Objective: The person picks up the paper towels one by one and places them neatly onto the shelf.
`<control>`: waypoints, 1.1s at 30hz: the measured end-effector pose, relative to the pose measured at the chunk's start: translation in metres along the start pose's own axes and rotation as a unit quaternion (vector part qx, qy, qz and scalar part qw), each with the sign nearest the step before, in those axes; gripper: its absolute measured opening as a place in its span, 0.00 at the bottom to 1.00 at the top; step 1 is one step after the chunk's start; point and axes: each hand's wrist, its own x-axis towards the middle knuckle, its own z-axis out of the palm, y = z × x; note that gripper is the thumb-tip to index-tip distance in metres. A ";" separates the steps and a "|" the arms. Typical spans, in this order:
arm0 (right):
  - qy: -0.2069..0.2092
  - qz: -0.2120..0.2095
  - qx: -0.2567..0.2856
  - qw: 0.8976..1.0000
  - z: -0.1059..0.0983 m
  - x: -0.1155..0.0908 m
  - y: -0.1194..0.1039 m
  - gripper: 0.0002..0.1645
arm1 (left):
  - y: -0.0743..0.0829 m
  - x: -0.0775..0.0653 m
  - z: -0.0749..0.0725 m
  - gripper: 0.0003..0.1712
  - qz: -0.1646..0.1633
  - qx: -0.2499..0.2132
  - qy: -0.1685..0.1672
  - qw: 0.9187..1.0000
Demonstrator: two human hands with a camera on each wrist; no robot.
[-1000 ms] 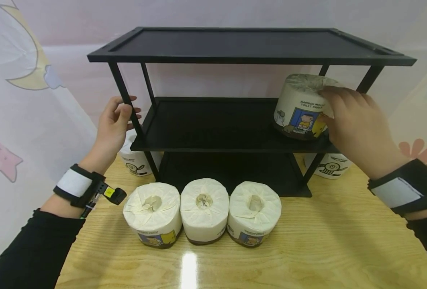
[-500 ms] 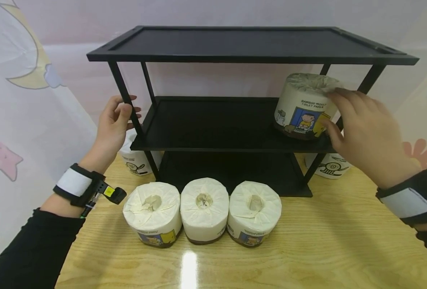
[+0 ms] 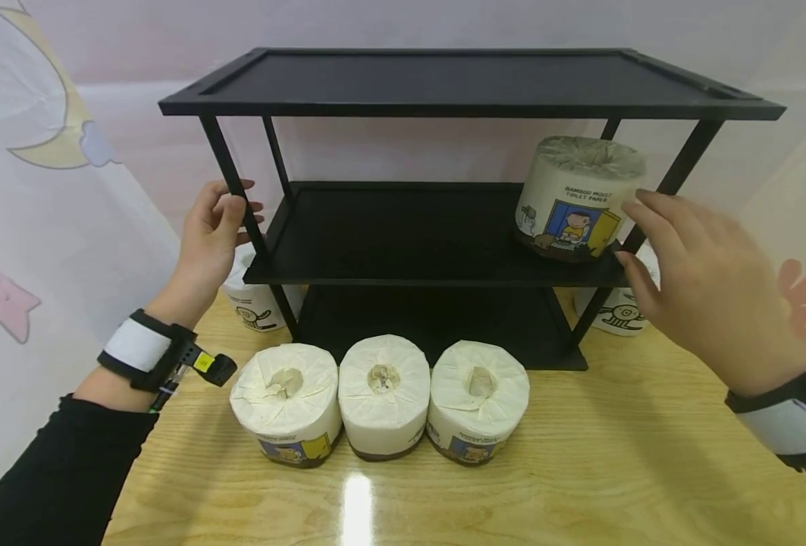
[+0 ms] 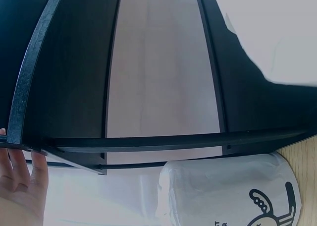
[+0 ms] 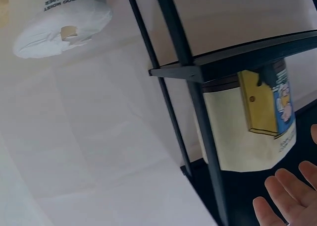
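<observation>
A wrapped toilet paper roll stands upright at the right end of the middle tier of a black three-tier rack. My right hand is just right of that roll by the front right post, fingers spread and holding nothing. In the right wrist view its fingers show apart from the roll. At the rack's left side my left hand holds the front left post, thumb in front and fingers behind. The left wrist view shows these fingers at the black frame.
Three wrapped rolls form a row before the rack: left, middle and right. Another roll stands behind the left post, and one behind the right post. All stand on a wooden table; a printed sheet hangs behind.
My right hand has let go of the roll on the middle tier and drawn back right and down. The roll stays in place. My left hand keeps its hold on the post.
</observation>
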 end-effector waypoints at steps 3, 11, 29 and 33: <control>-0.002 -0.008 0.000 1.000 -0.003 -0.002 -0.009 0.36 | 0.000 0.000 0.000 0.25 -0.004 0.008 0.001 1.000; 0.004 -0.034 0.017 0.999 -0.007 -0.007 -0.031 0.32 | 0.001 0.000 0.000 0.24 -0.009 0.014 0.002 1.000; -0.009 -0.067 0.073 0.995 -0.010 -0.017 -0.078 0.29 | 0.001 -0.001 0.000 0.26 -0.007 0.012 -0.001 1.000; -0.013 -0.069 0.077 0.995 -0.010 -0.019 -0.086 0.29 | 0.002 -0.002 0.000 0.25 -0.012 0.014 -0.001 1.000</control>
